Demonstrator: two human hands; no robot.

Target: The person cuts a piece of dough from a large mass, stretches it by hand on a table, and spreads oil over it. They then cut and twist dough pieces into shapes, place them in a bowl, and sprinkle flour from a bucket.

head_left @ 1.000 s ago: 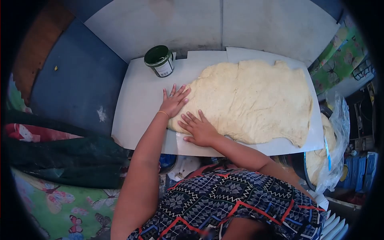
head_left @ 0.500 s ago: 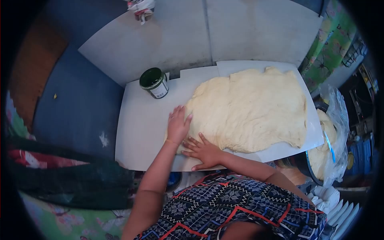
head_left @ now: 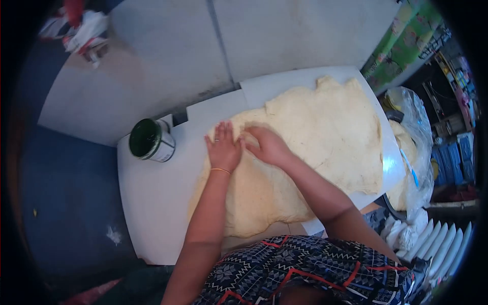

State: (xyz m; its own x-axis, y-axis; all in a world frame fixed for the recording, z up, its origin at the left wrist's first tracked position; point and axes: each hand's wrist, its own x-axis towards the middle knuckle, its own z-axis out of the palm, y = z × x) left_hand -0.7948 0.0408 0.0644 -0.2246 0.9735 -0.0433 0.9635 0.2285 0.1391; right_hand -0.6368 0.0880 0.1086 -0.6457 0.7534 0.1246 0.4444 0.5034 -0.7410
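A large flattened sheet of pale dough [head_left: 325, 137] is spread across the white board, its surface uneven and its edge ragged. On the dough's left part, close to its far edge, rests my left hand [head_left: 224, 150], fingers stretched and apart, a ring and a thin orange wristband on it. Beside it my right hand [head_left: 268, 146] touches the dough, thumb apart from the fingers, whose tips are slightly blurred. Neither hand grips anything. To the left of my hands stands a green-rimmed tub [head_left: 151, 141] with a dark green inside.
A white board [head_left: 152, 203] lies under the dough, against a pale wall [head_left: 168, 61]. At right, a black container holds more dough [head_left: 399, 195] beneath clear plastic [head_left: 418, 127]. White plate-like items [head_left: 442, 244] stand at lower right. A crumpled bag [head_left: 89, 33] hangs at upper left.
Both hands have moved from the dough's near left edge toward its far left edge, my right hand farther. The view has shifted and turned.
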